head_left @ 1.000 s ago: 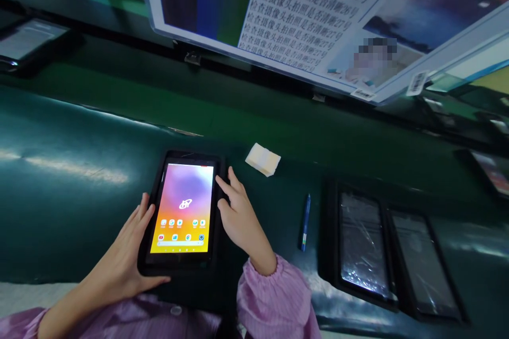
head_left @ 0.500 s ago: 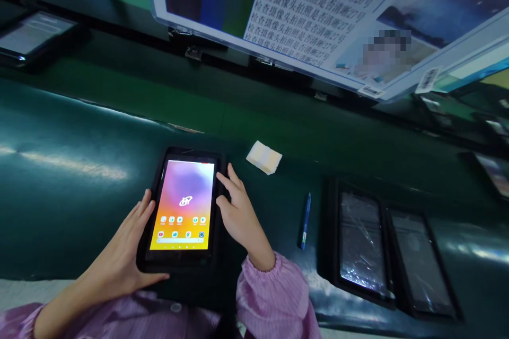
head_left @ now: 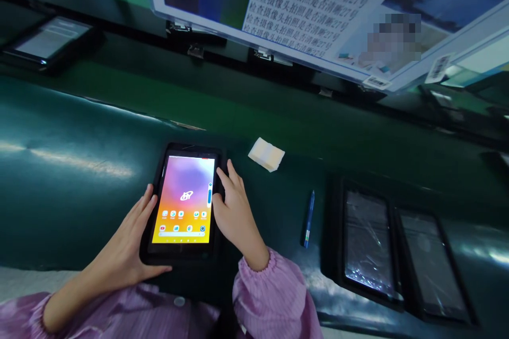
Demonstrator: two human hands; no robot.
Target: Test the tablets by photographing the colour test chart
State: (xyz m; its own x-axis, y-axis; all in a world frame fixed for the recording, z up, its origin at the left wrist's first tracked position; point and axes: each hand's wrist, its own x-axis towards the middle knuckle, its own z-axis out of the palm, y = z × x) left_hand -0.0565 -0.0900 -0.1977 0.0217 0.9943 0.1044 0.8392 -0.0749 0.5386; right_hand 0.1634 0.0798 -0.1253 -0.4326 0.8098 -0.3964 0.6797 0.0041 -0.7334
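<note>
A tablet point(head_left: 183, 196) in a black surround lies on the dark green bench with its screen lit. The screen shows a home page with app icons, a white logo and a blue slider at the right edge. My left hand point(head_left: 129, 243) grips the tablet's lower left side, thumb along the bottom edge and fingers along the side. On the right edge, my right hand point(head_left: 234, 212) holds on with its thumb bent against the side and its fingers reaching up along it.
A folded white pad point(head_left: 266, 154) lies above my right hand. To the right are a blue pen point(head_left: 309, 219) and two dark tablets, one nearer point(head_left: 368, 238) and one farther point(head_left: 433, 262). A printed board point(head_left: 302, 16) overhangs the back; another device point(head_left: 51, 37) sits far left.
A blue slider has appeared at the right edge of the screen. My right thumb has moved in against the tablet's side. The view has shifted slightly.
</note>
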